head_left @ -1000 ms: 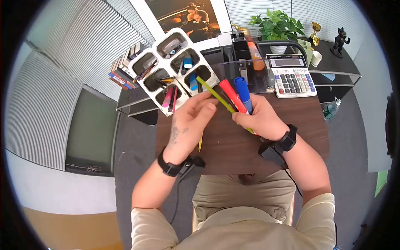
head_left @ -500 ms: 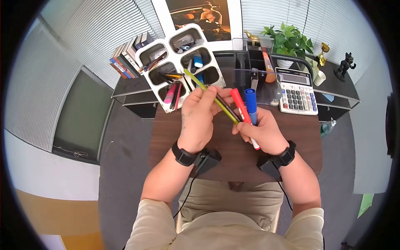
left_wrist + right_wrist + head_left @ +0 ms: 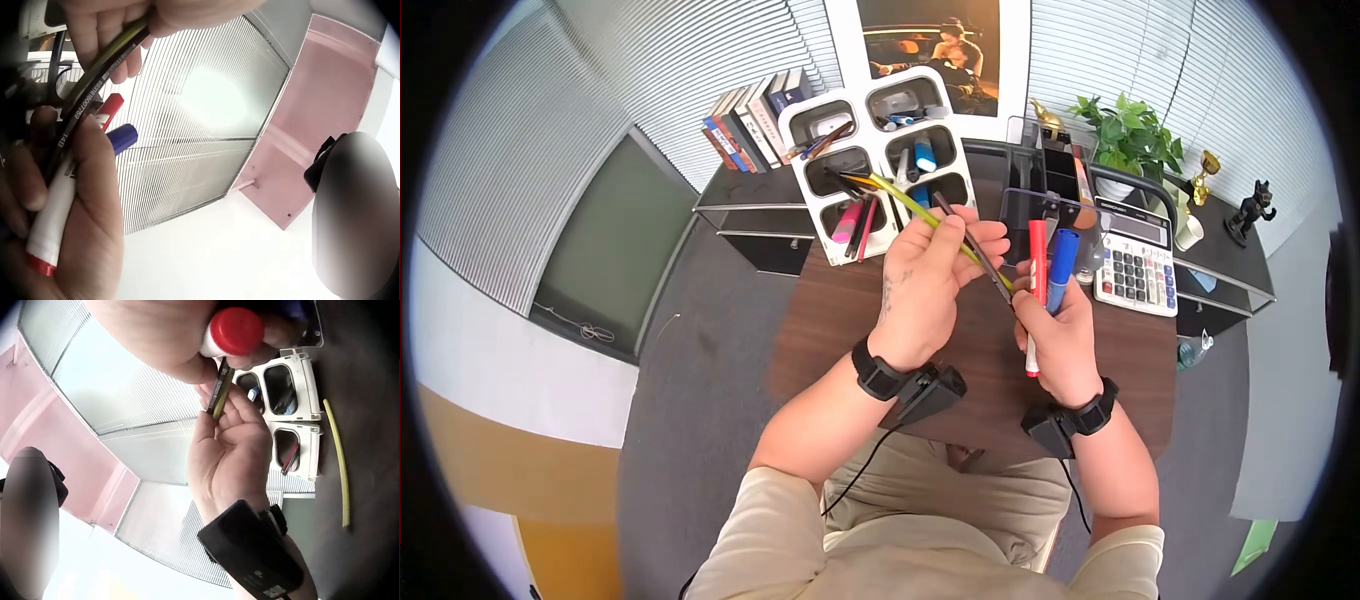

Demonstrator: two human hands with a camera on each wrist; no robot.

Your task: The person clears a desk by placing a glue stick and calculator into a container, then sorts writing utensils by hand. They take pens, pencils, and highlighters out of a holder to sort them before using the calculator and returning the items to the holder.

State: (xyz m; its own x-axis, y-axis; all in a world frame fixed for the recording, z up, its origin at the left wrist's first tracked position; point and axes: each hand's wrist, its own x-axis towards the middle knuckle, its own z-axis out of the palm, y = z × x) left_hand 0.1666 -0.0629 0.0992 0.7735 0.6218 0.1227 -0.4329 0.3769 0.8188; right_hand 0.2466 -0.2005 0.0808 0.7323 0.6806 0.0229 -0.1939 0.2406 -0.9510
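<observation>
Between thumb and fingers, the left hand (image 3: 922, 290) pinches a yellow-green pencil (image 3: 907, 204) and a dark pencil (image 3: 988, 262), which cross at a narrow angle. Their lower ends run into the right hand (image 3: 1060, 335), which also grips a red marker (image 3: 1038, 255) and a blue marker (image 3: 1061, 262). In the left wrist view, the dark pencil (image 3: 94, 86) shows printed lettering, and the red marker's white barrel (image 3: 57, 209) lies along the right thumb. The right wrist view shows the left palm (image 3: 231, 456) turned up, fingers behind the pencils.
A white organizer (image 3: 866, 130) with pens in several compartments stands beyond the left hand. Behind the right hand are a clear-and-black holder (image 3: 1022, 205) and a calculator (image 3: 1137, 270). Another yellow-green pencil (image 3: 340, 465) lies on the dark tabletop (image 3: 369, 487).
The left hand has moved from beside the pencils onto them and now pinches them. The dark pencil's upper end has spread away from the yellow-green one. The head view has shifted.
</observation>
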